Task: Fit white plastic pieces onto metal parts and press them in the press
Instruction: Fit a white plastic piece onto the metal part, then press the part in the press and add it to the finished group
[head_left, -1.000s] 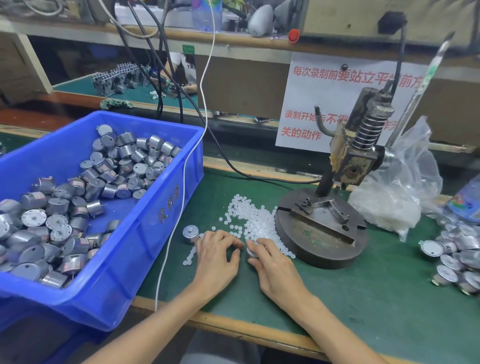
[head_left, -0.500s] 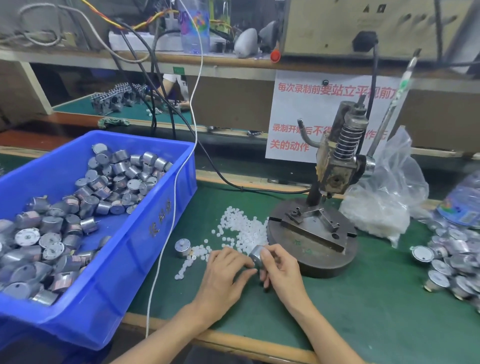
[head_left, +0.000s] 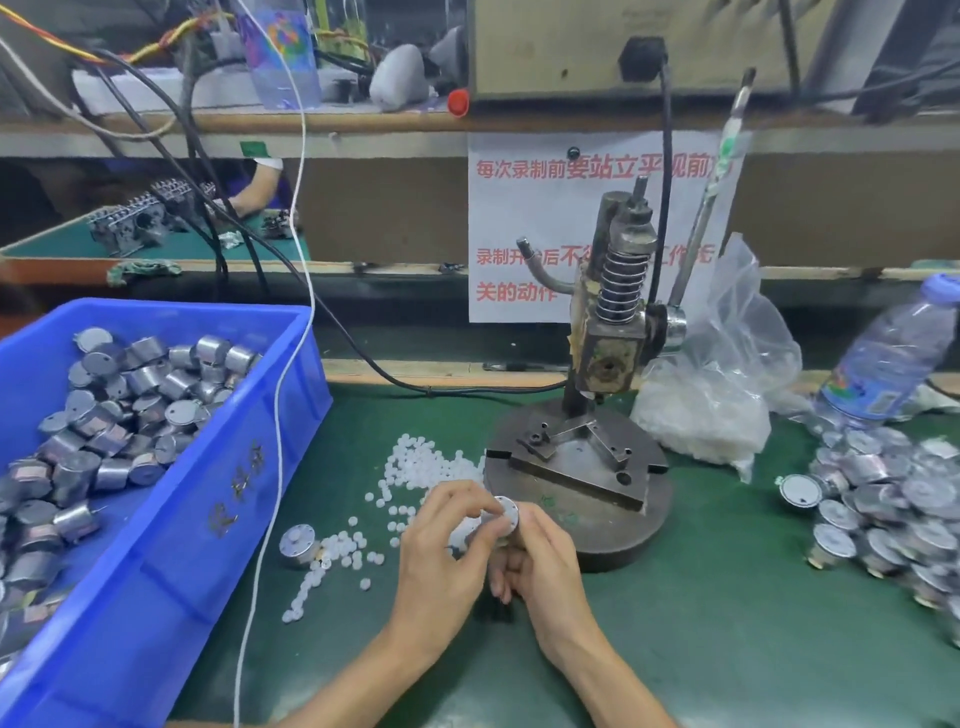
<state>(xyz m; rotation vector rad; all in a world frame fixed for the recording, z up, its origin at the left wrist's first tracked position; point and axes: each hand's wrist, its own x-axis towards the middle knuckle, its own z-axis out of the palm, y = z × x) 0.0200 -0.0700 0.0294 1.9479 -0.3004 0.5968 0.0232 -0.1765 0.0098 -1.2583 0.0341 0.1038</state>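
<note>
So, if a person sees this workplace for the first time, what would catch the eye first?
Probably the hands: the left hand and right hand together hold one small metal part, just in front of the press. Next comes the big blue bin on the left, heaped with metal parts. The white plastic pieces lie scattered on the green mat between the bin and the press.

I work at a factory assembly station: my green-matted bench (head_left: 727, 623) carries a hand lever press (head_left: 613, 332), a blue bin (head_left: 156, 571) heaped with small metal parts (head_left: 130, 395), loose white plastic pieces (head_left: 431, 462) and another pile of parts (head_left: 883, 499). Cables (head_left: 208, 197) hang from a cluttered shelf (head_left: 363, 124), and a printed notice (head_left: 519, 208) hangs behind the press
</note>
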